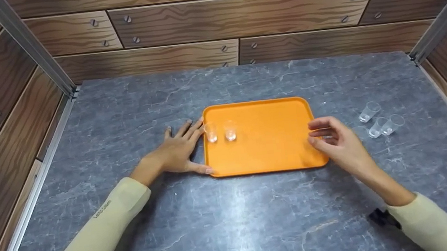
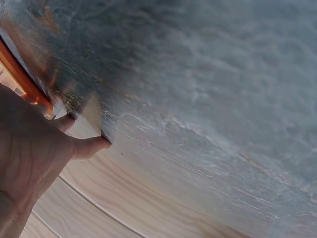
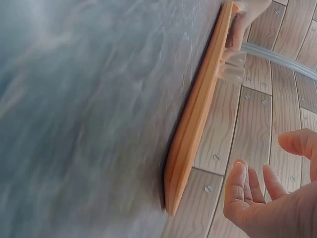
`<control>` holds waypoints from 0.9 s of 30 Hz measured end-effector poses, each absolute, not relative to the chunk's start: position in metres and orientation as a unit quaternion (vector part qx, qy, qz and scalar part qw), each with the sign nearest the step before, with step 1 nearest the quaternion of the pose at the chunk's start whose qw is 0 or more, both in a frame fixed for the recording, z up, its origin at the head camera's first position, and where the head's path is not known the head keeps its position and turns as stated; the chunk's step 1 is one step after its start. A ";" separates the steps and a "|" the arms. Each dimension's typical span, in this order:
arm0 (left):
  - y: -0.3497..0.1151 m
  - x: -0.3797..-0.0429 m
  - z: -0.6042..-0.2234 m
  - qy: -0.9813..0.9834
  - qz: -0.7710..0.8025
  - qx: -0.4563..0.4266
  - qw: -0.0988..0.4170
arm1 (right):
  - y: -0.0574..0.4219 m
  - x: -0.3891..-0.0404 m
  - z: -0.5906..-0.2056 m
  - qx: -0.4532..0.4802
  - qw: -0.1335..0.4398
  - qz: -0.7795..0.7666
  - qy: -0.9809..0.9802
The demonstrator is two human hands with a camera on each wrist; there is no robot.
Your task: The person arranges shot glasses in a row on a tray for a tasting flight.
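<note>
An orange tray (image 1: 272,145) lies on the table with two small clear cups (image 1: 230,132) standing upright near its left end. My left hand (image 1: 178,151) is spread along the tray's left edge, thumb at the near corner and fingertips by the rim; the left wrist view shows its fingers (image 2: 91,147) extended. Above the tray's right edge is my right hand (image 1: 341,141), its fingers loosely bent and apart from the thumb. Nothing shows between them in the right wrist view, where the hand (image 3: 277,203) appears beside the tray's side wall (image 3: 198,119).
Several small clear cups (image 1: 369,112) stand grouped on the grey marbled table (image 1: 234,221) to the right of my right hand. Wood-patterned walls (image 1: 236,16) enclose the back and sides, with metal posts (image 1: 31,44) at the corners.
</note>
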State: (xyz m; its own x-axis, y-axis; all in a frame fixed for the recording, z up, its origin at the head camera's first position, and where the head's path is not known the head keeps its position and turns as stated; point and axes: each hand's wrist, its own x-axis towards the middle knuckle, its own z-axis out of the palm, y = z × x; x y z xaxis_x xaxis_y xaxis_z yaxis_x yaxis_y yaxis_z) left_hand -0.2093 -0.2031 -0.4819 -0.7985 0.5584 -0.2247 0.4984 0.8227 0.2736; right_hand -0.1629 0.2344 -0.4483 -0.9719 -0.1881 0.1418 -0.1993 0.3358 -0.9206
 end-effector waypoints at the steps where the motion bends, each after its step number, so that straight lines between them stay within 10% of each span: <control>1: -0.203 -0.209 -0.482 0.943 0.100 0.280 0.149 | 0.238 -0.162 -0.447 0.118 0.010 0.562 -0.818; 27: -0.203 -0.211 -0.483 0.943 0.103 0.282 0.146 | 0.301 -0.151 -0.443 0.058 0.121 0.451 -0.882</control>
